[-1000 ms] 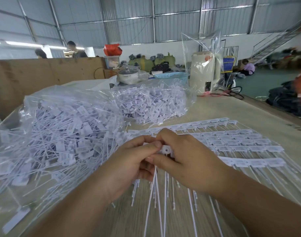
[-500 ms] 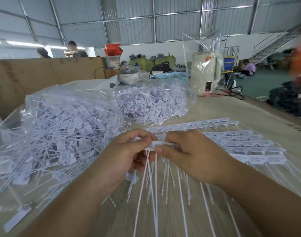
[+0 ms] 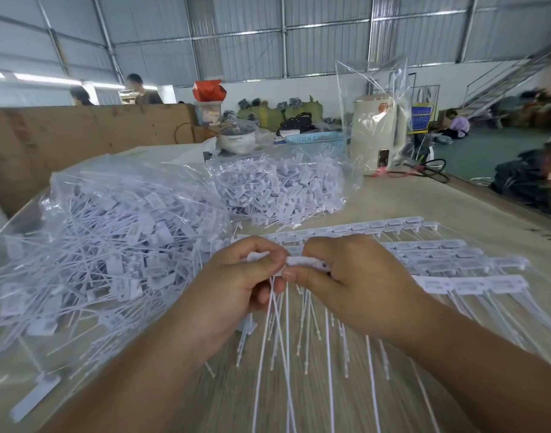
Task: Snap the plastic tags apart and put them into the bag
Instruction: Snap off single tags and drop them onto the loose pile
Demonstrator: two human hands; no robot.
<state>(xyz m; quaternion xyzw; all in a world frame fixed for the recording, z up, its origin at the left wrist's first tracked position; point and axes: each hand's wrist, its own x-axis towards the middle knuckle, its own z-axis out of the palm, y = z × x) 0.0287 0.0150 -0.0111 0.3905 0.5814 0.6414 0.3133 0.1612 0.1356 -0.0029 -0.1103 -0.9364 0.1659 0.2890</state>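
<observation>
Mid-snap right now. Left hand (image 3: pixel 236 282) and right hand (image 3: pixel 355 276) both pinching the same white tag strip (image 3: pixel 302 263), fingers (image 3: pixel 275 259) clamped on the tag heads with thumbs almost touching at the joint. Compared with a second ago, looks like more tails hanging loose and fanned out below the hands, so probably a few tags already broken free and bunched in the left grip. Strip held just above the table (image 3: pixel 424 201), the long thin tails dangling down toward the camera. Stack of unsnapped strips (image 3: pixel 439 254) lying just to the right, partly hidden behind the right hand. Big clear bag (image 3: pixel 111 239) stuffed with loose tags just to the left, second bag (image 3: pixel 283 189) further back. Still nothing dropped in from this strip; guessing another snap or two before the handful goes left into the bag.
</observation>
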